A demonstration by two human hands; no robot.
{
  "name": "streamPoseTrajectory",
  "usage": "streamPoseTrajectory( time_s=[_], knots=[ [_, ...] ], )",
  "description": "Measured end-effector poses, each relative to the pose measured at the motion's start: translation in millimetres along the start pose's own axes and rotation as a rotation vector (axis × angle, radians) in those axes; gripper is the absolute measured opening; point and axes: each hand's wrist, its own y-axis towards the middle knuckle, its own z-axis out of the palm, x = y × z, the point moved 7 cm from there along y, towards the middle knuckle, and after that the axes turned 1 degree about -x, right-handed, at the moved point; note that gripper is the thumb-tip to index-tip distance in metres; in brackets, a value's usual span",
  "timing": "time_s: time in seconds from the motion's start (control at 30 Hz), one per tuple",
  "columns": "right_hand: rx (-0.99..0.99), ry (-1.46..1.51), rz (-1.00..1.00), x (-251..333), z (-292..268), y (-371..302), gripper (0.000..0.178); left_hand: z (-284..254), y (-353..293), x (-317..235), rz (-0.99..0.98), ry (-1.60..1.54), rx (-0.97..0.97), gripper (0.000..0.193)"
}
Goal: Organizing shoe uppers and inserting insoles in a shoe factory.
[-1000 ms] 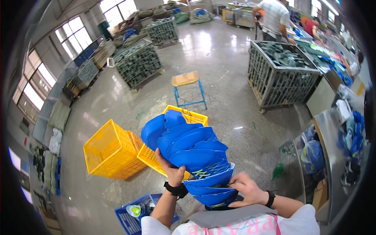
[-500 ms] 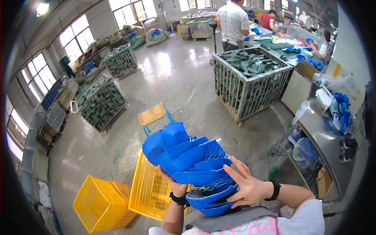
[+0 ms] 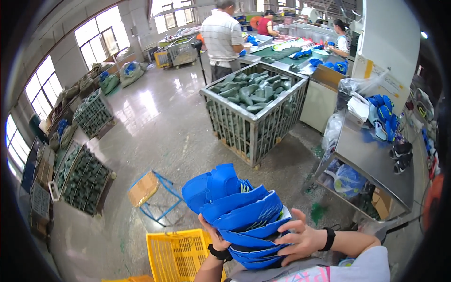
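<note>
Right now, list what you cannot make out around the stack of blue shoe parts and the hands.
Head view:
- Left hand: palm and most fingers hidden behind the blue stack.
- Stack's underside: hidden by the right hand and the person's chest.
- Yellow crate: near end cut by the lower edge; contents unreadable.
- Piece count in the stack: layers overlap.

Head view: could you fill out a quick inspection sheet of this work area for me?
Surface: glossy grey concrete floor.
Job's things: stack of blue shoe uppers, carried against the chest.
Clutter: yellow crate; wire cage of grey-green soles; blue-framed stool; steel table.
Fingers: left hand under the stack, right hand spread on its side.
Cables: nothing seen.
Surroundings: person in striped shirt; windows.
</note>
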Motion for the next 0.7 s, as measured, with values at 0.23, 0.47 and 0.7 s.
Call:
streamPoseTrajectory(
  time_s=[0.23, 0.47, 0.7],
  knots=[
    [-0.256, -0.026, 0.077, -124, -109, 30, 0.031, 75, 79, 109, -0.107, -0.112, 0.170, 0.128],
    [-0.411, 0.007, -0.144, -222, -145, 14, 0.019, 159, 179, 125, -0.046, -0.224, 0.205, 0.127],
    [-0.425, 0.305, 0.123, -355, -170, 15, 0.092, 204, 262, 181, -0.148, -0.335, 0.492, 0.112]
  ],
)
